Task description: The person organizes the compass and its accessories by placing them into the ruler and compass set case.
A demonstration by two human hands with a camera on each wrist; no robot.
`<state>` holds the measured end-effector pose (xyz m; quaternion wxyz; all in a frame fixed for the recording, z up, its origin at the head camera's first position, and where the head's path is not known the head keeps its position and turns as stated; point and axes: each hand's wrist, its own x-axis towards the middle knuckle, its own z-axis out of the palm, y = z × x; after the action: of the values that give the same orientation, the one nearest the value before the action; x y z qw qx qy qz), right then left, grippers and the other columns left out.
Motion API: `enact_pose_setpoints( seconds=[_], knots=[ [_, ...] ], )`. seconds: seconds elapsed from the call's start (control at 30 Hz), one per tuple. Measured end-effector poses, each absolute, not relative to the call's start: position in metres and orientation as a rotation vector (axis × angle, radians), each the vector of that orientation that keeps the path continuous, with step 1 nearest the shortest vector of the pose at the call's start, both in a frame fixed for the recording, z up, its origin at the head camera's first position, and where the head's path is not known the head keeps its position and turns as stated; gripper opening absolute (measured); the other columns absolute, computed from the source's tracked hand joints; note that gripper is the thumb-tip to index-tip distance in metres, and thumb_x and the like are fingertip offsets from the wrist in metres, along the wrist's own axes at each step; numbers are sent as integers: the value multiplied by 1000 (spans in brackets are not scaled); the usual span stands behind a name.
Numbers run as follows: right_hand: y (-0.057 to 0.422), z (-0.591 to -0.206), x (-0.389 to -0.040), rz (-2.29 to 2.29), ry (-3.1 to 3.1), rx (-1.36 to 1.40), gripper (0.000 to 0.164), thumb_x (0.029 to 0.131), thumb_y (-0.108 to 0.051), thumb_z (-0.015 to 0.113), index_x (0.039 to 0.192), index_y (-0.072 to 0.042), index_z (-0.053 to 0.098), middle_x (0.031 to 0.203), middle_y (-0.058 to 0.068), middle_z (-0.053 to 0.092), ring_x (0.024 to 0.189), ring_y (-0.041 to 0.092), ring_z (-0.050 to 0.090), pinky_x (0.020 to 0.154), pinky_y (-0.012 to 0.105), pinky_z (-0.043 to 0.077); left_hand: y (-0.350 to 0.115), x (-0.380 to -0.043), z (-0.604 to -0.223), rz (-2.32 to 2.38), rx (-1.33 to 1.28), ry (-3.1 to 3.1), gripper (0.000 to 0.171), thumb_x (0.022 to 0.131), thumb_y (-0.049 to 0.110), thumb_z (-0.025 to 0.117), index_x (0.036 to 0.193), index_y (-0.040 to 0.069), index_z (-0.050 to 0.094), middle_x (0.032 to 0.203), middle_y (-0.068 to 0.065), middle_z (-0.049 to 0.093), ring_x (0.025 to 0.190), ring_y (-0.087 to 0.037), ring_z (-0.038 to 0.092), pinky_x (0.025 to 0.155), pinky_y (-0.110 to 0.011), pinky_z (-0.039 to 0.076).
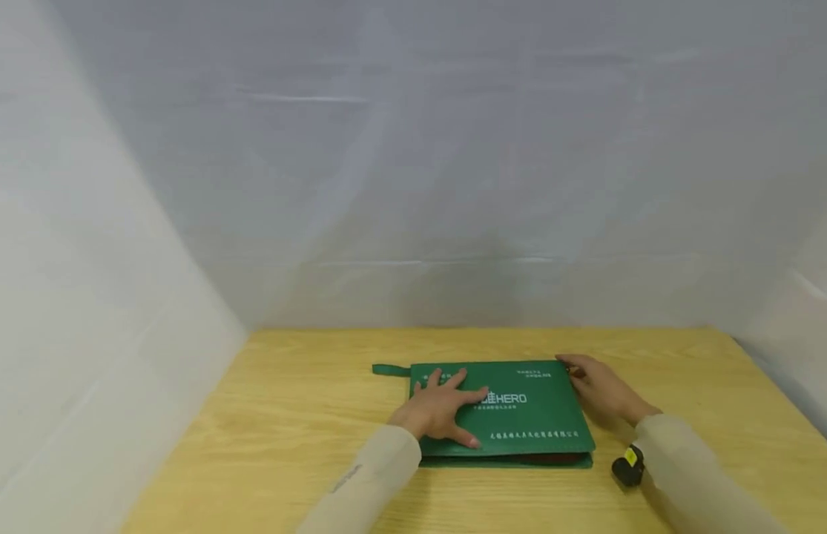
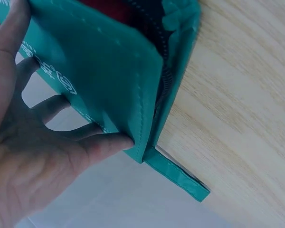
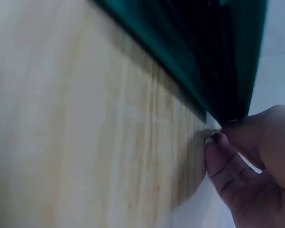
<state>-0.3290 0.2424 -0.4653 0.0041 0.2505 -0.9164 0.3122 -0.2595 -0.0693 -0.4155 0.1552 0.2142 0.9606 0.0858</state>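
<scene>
A green zip document pouch (image 1: 533, 415) with white lettering lies flat on the table. Its near edge gapes, and the left wrist view shows the black zipper teeth (image 2: 165, 78) and something dark red (image 2: 111, 10) inside. My left hand (image 1: 443, 411) rests on the pouch's left part, fingers spread and pressing its top cover. At the far right corner, my right hand (image 1: 600, 389) pinches a small piece that looks like the zipper pull (image 3: 217, 137) between thumb and fingers; the fingers mostly hide it. A green wrist strap (image 1: 390, 370) sticks out at the far left corner.
The wooden table (image 1: 286, 415) carries the pouch. White sheeting (image 1: 413, 185) stands as a wall behind it and at both sides. A black device with a yellow mark (image 1: 628, 467) sits at the right sleeve's cuff.
</scene>
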Motion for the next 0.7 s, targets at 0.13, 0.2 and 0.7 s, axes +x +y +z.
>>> enact_pose_setpoints(
  seconds=[0.13,0.2,0.7],
  knots=[
    [246,-468,-335,976,-2895,757,39,91,-4,43,129,5,42,121,27,52,100,35,54,80,46,47,-62,-260,-417,225,631,2752,83,69,58,64,140,43,24,154,-2,10,135,-41,4,102,-64,16],
    [252,-469,-332,1000,-2906,697,37,92,-7,43,127,6,44,120,27,53,102,36,54,81,46,47,-58,-261,-418,207,639,2748,82,69,59,63,139,44,24,154,-1,9,135,-40,4,102,-64,17],
    [265,-468,-325,1012,-2899,584,29,93,-20,48,113,-1,58,110,18,62,99,30,57,82,45,47,-51,-262,-414,178,634,2741,83,69,60,63,139,46,23,154,1,8,136,-38,3,103,-63,17]
  ],
)
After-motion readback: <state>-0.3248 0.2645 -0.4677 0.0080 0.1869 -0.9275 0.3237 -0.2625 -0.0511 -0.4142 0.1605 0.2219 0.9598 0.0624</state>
